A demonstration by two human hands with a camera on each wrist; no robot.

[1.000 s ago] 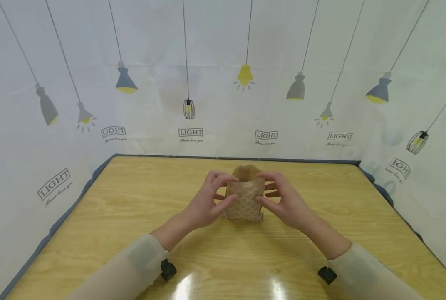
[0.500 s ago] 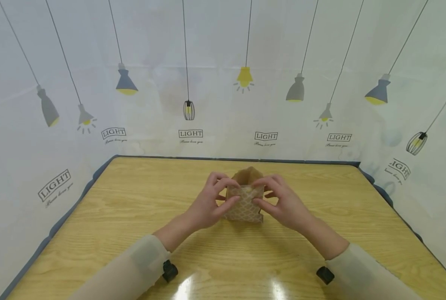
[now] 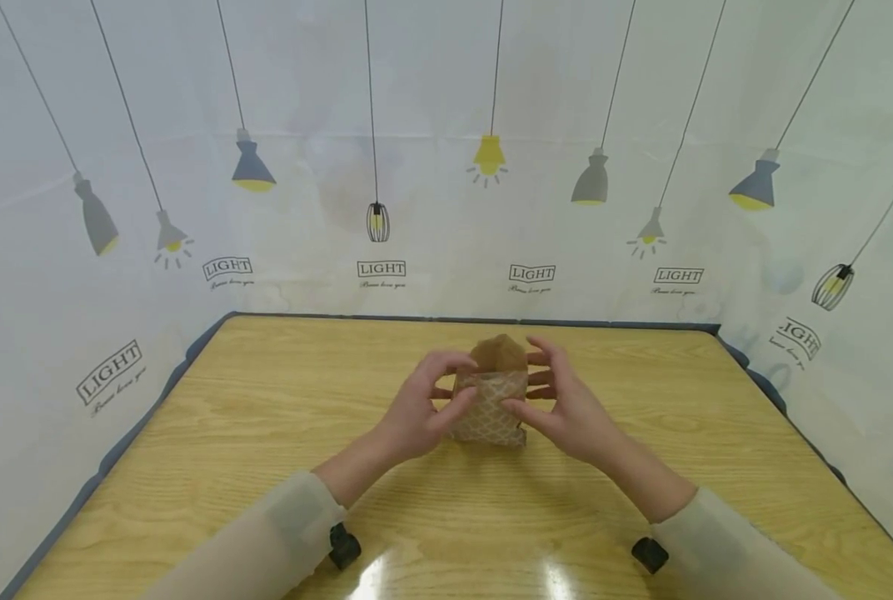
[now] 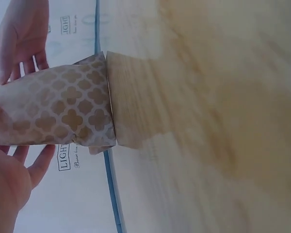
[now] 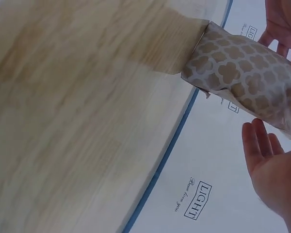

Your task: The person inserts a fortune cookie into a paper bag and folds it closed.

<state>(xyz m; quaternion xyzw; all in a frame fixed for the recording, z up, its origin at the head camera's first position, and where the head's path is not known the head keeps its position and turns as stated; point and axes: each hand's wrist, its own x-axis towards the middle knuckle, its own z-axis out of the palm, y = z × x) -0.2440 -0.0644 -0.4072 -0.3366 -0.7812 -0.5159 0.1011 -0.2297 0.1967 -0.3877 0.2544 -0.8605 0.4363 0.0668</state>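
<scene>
A small brown paper bag (image 3: 491, 412) with a white lattice print stands upright on the table, its mouth upward and its taller back flap showing plain brown inside. At its left side, my left hand (image 3: 419, 404) holds it, thumb on the front and index finger bent over the top edge. My right hand (image 3: 577, 410) is at the other side, its thumb tip against the front and its fingers spread beside the bag. In the right wrist view, the right hand's fingers (image 5: 265, 145) lie fairly straight along the bag's edge. The bag's contents are hidden.
The wooden table (image 3: 266, 417) has a dark blue edge strip (image 3: 326, 315) at the back and sides. Behind it rises a white wall covering (image 3: 446, 100) printed with hanging lamps. A black wrist device (image 3: 345, 546) sits by each sleeve cuff.
Both hands first moved inward over the bag's top edge. Since then the right index finger has lifted off and spread outward, while the left hand stays at the bag. The front edge now sits slightly lower.
</scene>
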